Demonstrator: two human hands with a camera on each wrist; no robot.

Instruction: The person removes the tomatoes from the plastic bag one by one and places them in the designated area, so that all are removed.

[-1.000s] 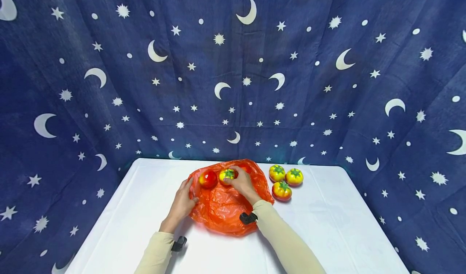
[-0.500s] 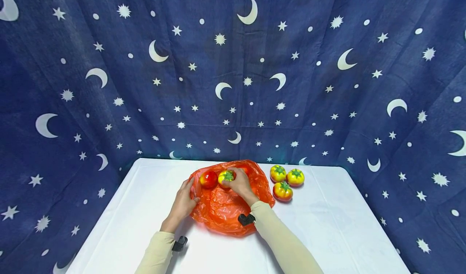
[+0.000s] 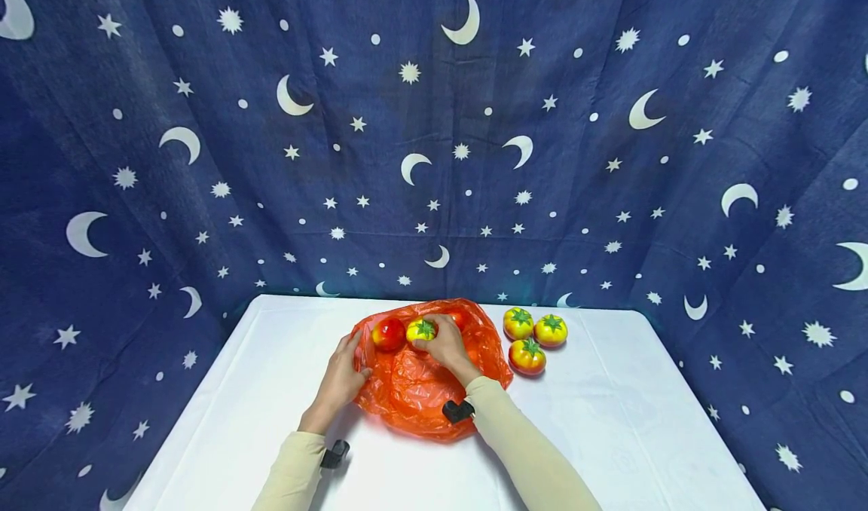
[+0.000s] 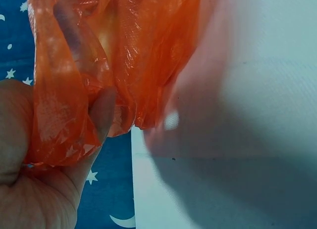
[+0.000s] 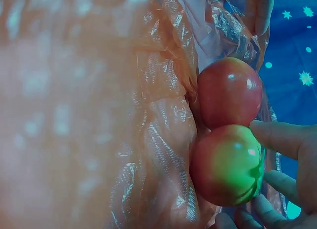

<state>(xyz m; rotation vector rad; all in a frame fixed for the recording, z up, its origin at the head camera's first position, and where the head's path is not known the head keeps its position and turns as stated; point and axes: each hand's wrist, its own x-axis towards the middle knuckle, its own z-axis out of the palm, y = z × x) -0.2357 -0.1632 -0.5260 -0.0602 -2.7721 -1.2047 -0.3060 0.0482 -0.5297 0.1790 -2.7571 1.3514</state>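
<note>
A crumpled red plastic bag (image 3: 414,390) lies with its mouth spread wide in the middle of the table. My left hand (image 3: 342,375) grips its left edge, the film folded between thumb and fingers (image 4: 103,110) in the left wrist view. Inside the bag, my right hand (image 3: 447,345) holds a tomato (image 3: 420,331) with a yellow top and green leafy crown. Thumb and fingers sit around that crown in the right wrist view. Close against the tomato is a smooth red round fruit (image 3: 389,335) with a yellow patch. Another red fruit (image 3: 458,319) shows partly behind my right hand.
Three yellow-and-red tomatoes (image 3: 527,356) with green crowns sit grouped just right of the bag. A white cloth covers the table (image 3: 631,420). Beyond its back edge hangs a dark blue curtain (image 3: 353,157) with white moons and stars.
My right wrist has shifted slightly left and toward me, and a bit more of the red fruit behind that hand shows. My left hand keeps its place on the bag's edge.
</note>
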